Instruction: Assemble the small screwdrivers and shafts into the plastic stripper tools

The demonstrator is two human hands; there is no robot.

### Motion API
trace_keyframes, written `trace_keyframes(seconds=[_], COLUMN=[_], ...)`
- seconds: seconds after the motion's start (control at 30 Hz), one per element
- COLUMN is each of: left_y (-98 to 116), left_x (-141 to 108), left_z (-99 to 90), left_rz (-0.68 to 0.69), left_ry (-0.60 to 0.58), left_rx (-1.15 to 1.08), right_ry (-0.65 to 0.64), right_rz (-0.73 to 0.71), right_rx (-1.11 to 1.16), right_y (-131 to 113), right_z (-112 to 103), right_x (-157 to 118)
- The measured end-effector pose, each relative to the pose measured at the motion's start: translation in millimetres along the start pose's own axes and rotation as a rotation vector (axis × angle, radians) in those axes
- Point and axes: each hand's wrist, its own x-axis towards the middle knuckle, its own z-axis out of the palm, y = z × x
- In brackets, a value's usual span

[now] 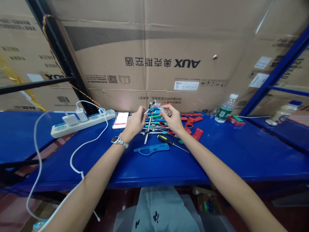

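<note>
Above the pile of parts, my left hand (137, 120) is closed in a pinch on a thin, dark-silvery piece whose kind is hard to make out. Close by on the right, my right hand (174, 120) pinches a small silvery metal piece (166, 111). Beneath and between them lie metal tubes (147, 130) with green and blue ends. Red plastic lighter casings (190, 122) rest to the right of the pile. Nearer to me are a blue lighter casing (154, 148) and a screwdriver (166, 140) with a yellow-black handle.
A white power strip (79, 124) with chargers and a trailing white cable stands on the left of the blue table (116, 170). Beside it lies a phone (120, 120). A water bottle (225, 109) and a red box (236, 120) are at right. Large cartons (156, 38) rise behind.
</note>
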Motion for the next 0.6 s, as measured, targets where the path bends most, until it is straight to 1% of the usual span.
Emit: trace_keyframes(seconds=[0.17,0.3,0.33,0.4,0.5,0.53,0.6], left_y=[1.9,4.8,5.8,8.4,13.7,15.5,18.0], left_x=[-1.1,-4.8,-5.8,-7.7,-10.3,-11.2,-12.8], left_z=[-6.0,-5.1,-4.1,-2.3,-0.8,-0.6,-0.4], left_rz=[-0.001,-0.002,-0.012,-0.027,-0.006,0.014,0.053], left_ry=[-0.091,-0.088,-0.086,-0.09,-0.087,-0.086,-0.087], left_rx=[0.012,0.038,0.046,0.074,0.137,0.157,0.191], right_ry=[0.004,-0.037,-0.036,-0.024,-0.007,0.004,0.019], right_rz=[0.002,0.04,0.027,-0.043,-0.168,-0.184,-0.149], right_rx=[-0.119,-0.324,-0.382,-0.476,-0.505,-0.492,-0.476], right_y=[12.9,17.9,16.2,9.4,-5.4,-10.0,-16.8], right_z=[-2.2,-0.7,0.9,5.0,11.4,13.2,16.0], right_x=[4.2,3.8,2.0,-2.2,-5.0,-3.8,1.4])
